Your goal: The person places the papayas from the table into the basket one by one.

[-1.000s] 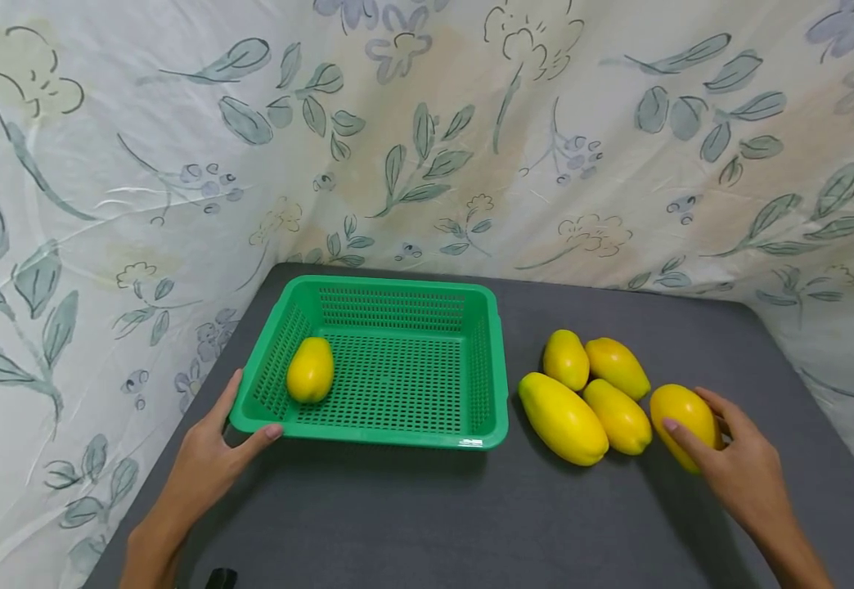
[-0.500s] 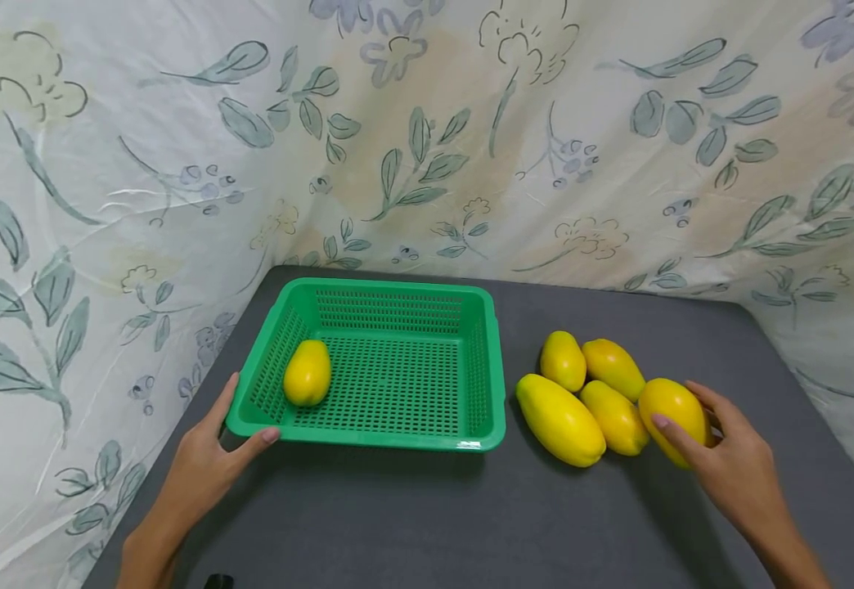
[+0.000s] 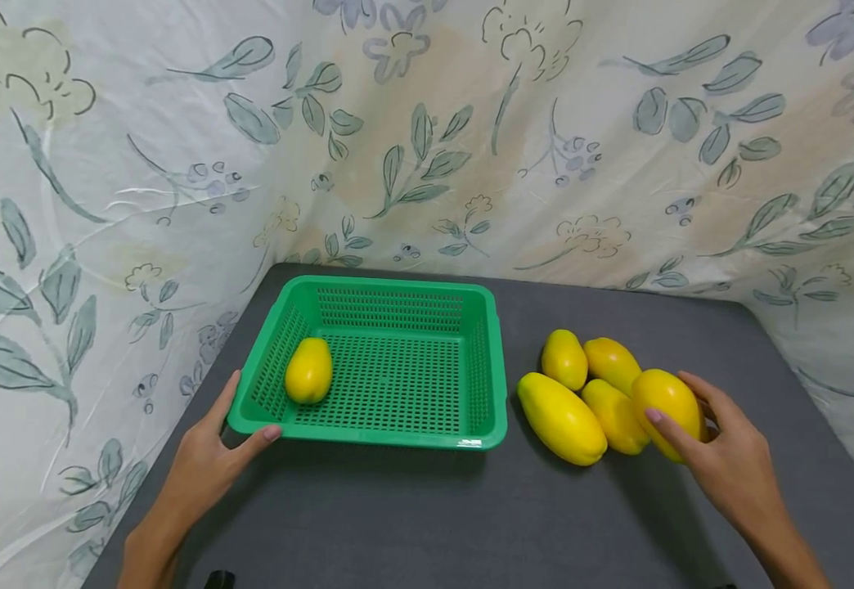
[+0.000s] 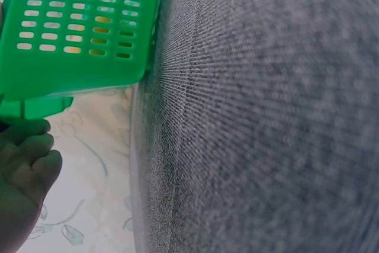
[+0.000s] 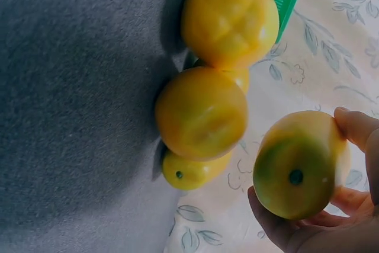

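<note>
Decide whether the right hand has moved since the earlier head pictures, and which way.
Yes: judged against the basket, the right hand, holding a fruit, has moved left and slightly up in the head view.

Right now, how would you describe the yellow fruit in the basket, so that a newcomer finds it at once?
On the dark grey table, find the green perforated basket, held by the left hand at its near left corner. Toward its left wall sits the yellow fruit, the only one inside; five other fruits are outside.
</note>
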The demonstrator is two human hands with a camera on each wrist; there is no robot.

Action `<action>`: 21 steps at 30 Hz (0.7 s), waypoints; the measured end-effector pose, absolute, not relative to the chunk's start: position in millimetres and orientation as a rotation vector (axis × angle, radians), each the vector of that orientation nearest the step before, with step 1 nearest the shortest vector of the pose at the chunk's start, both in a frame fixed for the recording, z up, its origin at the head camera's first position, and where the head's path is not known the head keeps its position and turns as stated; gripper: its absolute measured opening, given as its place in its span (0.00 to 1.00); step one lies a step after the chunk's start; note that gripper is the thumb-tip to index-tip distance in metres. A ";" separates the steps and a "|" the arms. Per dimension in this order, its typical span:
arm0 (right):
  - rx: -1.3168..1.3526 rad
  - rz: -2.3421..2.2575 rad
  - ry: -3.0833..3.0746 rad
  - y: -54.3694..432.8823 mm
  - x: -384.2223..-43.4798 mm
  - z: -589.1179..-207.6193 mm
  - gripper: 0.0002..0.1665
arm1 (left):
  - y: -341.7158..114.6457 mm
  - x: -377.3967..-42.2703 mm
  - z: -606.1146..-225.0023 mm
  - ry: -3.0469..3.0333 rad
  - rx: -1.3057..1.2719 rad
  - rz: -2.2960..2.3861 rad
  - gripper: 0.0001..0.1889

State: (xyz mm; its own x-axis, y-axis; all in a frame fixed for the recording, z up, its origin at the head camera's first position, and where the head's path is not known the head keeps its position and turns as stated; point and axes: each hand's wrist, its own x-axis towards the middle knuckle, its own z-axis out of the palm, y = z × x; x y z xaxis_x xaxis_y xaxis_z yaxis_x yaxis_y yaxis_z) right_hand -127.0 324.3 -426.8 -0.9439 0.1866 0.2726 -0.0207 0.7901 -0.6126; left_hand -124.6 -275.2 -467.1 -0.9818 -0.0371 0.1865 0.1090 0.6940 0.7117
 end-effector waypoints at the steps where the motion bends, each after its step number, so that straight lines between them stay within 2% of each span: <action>1: -0.124 0.919 -2.661 323.4 -127.1 -425.9 0.47 | -275.1 -124.8 -467.1 -2.717 -0.057 -1.154 0.56; 21: -0.072 0.986 -2.656 298.0 -125.2 -411.6 0.47 | -276.3 -125.4 -467.6 -2.728 -0.049 -1.139 0.56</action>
